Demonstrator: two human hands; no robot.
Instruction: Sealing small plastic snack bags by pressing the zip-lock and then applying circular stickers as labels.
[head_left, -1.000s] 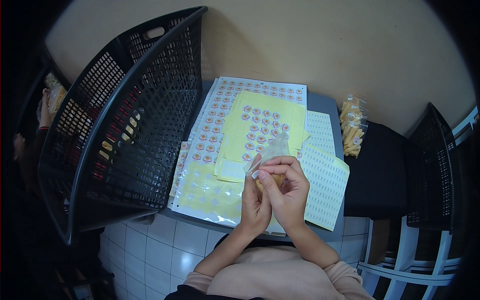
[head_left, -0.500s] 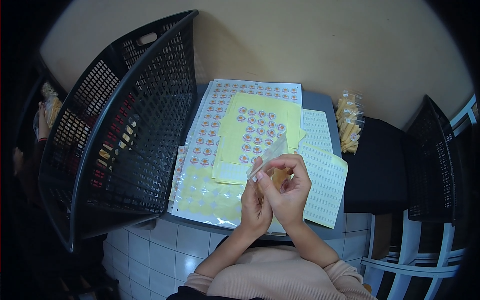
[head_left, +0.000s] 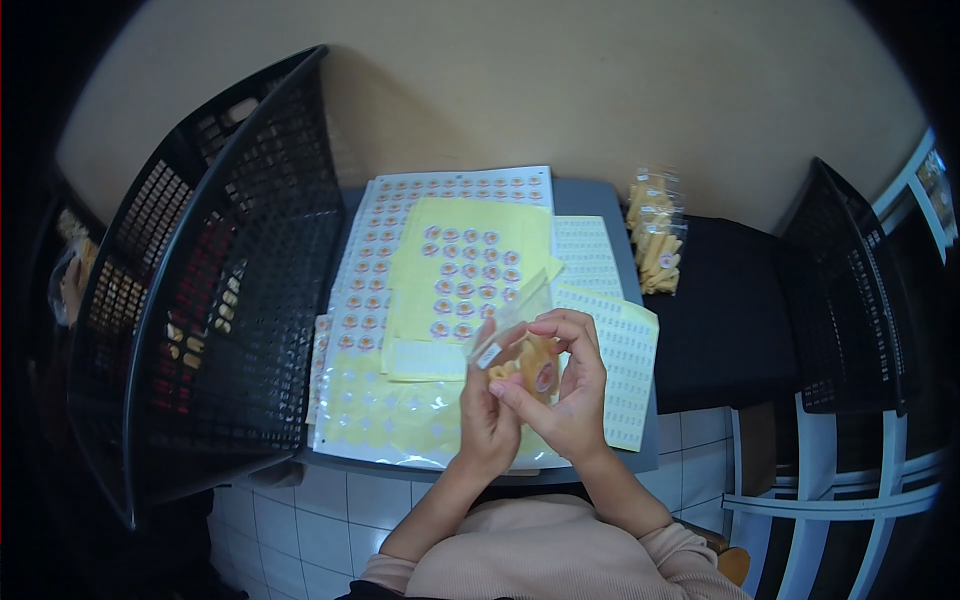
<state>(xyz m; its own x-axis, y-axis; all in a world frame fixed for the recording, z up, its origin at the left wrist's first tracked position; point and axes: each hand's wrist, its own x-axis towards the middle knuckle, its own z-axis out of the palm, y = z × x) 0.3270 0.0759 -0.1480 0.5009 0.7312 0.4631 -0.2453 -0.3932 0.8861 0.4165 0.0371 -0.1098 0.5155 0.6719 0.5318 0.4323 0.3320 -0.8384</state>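
Between my two hands is a clear plastic bag (head_left: 535,362) of pale yellow snack sticks. It is tilted, its flat empty end pointing up and away. A round sticker shows on its front and a small white label (head_left: 488,355) near its upper left part. My left hand (head_left: 487,425) grips the bag's left side. My right hand (head_left: 575,395) curls round the right side, thumb across the lower front. Beneath lie a yellow backing sheet (head_left: 415,300) with rows of round stickers, partly peeled, and larger sticker sheets (head_left: 350,300). Small-label sheets (head_left: 630,350) lie to the right.
A tall black mesh basket (head_left: 235,270) stands left of the grey table (head_left: 590,195). Several filled snack bags (head_left: 655,240) are on a dark surface (head_left: 740,300) at the right, before another black basket (head_left: 850,300). Another person's hand (head_left: 72,285) holds a bag at far left.
My hands have turned the bag, so its small white label and round sticker now show more plainly. The whole view has shifted, with the table further left in it.
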